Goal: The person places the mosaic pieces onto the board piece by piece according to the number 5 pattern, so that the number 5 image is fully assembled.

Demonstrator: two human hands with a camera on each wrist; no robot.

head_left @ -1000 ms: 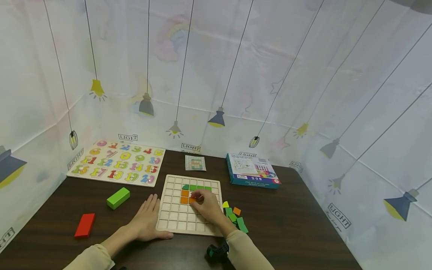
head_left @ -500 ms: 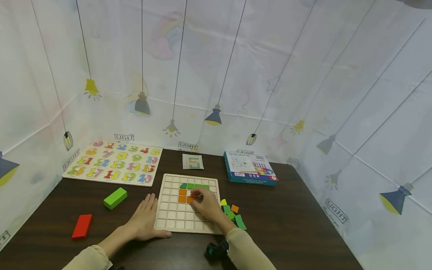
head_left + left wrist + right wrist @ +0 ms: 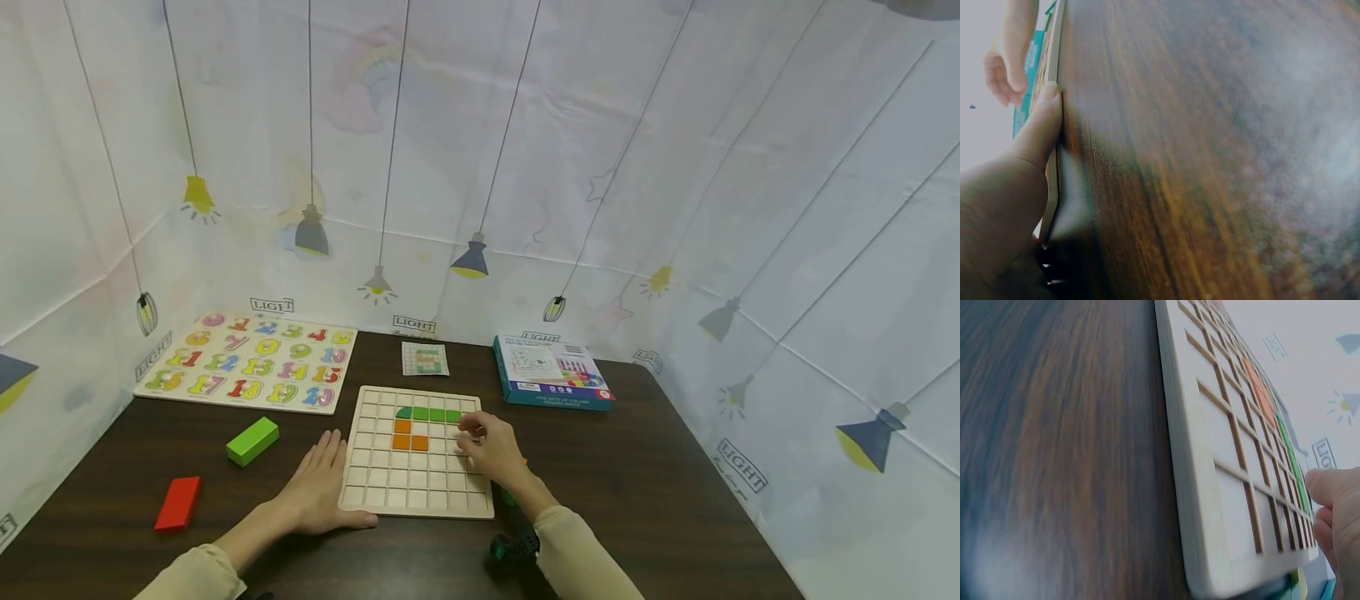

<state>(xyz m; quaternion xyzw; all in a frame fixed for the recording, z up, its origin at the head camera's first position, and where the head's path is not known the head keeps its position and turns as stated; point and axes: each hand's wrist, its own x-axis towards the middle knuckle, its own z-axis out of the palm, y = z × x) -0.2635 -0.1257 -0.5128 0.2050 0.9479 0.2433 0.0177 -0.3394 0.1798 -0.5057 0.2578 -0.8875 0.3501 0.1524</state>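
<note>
A wooden grid board lies on the table. A row of green tiles, its left end rounded, sits in the upper cells. Below it are orange tiles in an L shape. My left hand rests flat with fingers straight along the board's left edge, its thumb against the near corner. My right hand hovers over the board's right side, thumb and index finger bent and apart, with nothing visible between them. In the right wrist view its thumb appears beside the green row's end.
Loose tiles right of the board are mostly hidden by the right hand. A pattern card lies beyond the board, with a boxed set to its right. At left are a number puzzle, a green block and a red block.
My right hand has moved right, off the orange tiles to the board's right side, uncovering the lower right orange tile. The left hand stays in place. The head view has shifted slightly.
</note>
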